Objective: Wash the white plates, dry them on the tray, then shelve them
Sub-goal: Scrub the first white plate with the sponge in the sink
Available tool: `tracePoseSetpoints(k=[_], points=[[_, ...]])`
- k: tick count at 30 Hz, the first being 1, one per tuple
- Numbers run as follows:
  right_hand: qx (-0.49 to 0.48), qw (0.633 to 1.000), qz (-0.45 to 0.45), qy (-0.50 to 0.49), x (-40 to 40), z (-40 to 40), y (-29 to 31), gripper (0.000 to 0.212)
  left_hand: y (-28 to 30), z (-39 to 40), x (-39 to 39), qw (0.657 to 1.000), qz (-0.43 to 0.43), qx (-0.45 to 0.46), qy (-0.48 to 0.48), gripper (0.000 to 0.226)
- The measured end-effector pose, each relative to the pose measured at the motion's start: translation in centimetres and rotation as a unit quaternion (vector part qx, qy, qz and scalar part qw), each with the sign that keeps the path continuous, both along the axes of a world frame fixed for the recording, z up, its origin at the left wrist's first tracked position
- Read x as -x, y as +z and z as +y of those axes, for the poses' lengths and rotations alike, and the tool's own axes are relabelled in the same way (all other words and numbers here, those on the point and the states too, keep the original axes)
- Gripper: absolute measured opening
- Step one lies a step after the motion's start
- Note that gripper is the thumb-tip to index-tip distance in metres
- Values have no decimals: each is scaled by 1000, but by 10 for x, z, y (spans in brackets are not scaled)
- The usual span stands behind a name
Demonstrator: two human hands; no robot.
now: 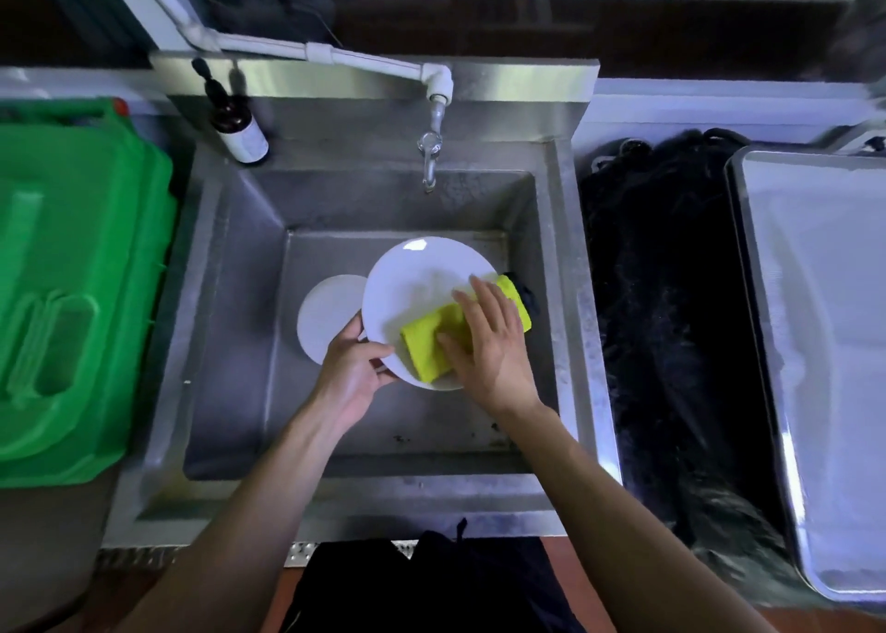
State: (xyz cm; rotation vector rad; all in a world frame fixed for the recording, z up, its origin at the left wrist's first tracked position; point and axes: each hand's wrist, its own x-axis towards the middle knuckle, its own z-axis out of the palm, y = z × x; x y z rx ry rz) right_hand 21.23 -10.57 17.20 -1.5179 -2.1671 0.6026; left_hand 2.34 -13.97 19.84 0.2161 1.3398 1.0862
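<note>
While over the steel sink (565, 268): left hand (352, 373) fingers curled on white plate (417, 287) rim; right hand (489, 345) fingers flat, pressing yellow sponge (426, 345) onto plate. Second plate (326, 316) lying in sink, left of first.

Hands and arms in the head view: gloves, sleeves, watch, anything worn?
Nothing worn. The left hand and right hand are bare, no gloves, rings or watch visible. Both forearms are bare up to the frame edge, no sleeves showing. Dark clothing shows at the bottom.
</note>
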Motion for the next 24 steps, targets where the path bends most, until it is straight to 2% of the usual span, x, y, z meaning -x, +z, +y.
tracePoseSetpoints(k=[7, 10, 13, 17, 24], points=[[15, 998, -37, -54, 12, -15, 8, 81, 16, -7, 3, 999, -10, -38, -20, 59], [23, 991, 14, -135, 17, -23, 11, 92, 20, -9, -2, 999, -8, -50, -18, 59], [59, 983, 57, -165, 19, -28, 14, 90, 24, -10, -6, 998, -8, -60, -21, 59], [100, 981, 51, -156, 26, -26, 16, 89, 28, -12, -12, 998, -6, -56, -27, 60], [70, 995, 21, -69, 23, -16, 16, 81, 32, -14, -9, 999, -12, -50, -8, 62]])
